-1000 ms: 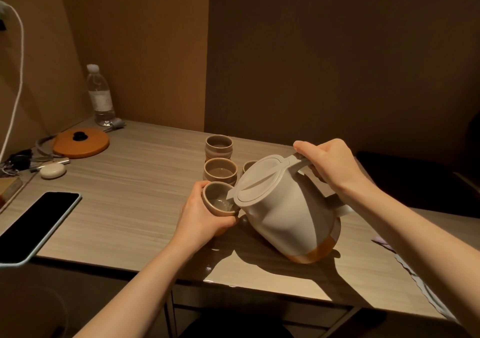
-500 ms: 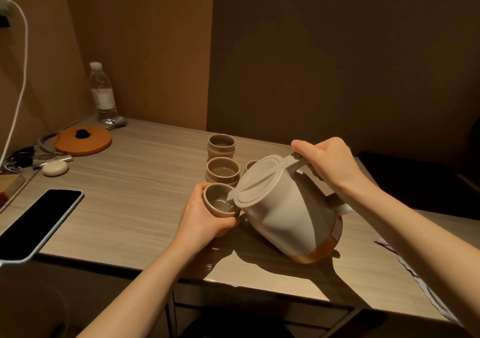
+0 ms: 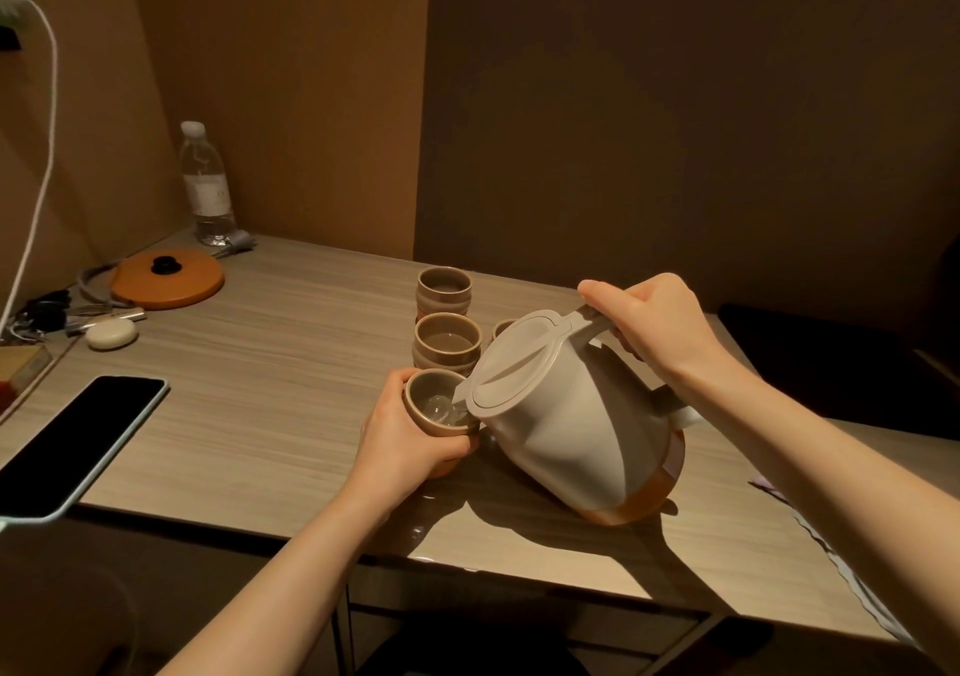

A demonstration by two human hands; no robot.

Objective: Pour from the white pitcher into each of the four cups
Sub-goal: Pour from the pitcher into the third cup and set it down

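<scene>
The white pitcher [image 3: 571, 426], orange at its base, is tilted to the left with its spout over the nearest cup [image 3: 434, 407]. My right hand [image 3: 654, 327] grips the pitcher's handle. My left hand [image 3: 405, 436] is wrapped around the nearest cup, and clear liquid shows inside it. Behind it stands a second cup [image 3: 447, 345] holding liquid, then a third cup [image 3: 444, 293]. Only the rim of a fourth cup [image 3: 501, 327] shows behind the pitcher's lid.
A black phone [image 3: 72, 441] lies at the table's near left edge. An orange lid [image 3: 166, 280], a water bottle [image 3: 205, 186], a white pebble-shaped case [image 3: 110, 333] and keys sit at the back left. A cloth [image 3: 810, 514] lies at the right edge.
The pitcher has tipped a little further over the nearest cup, and liquid now shows in that cup. Both hands keep their grips.
</scene>
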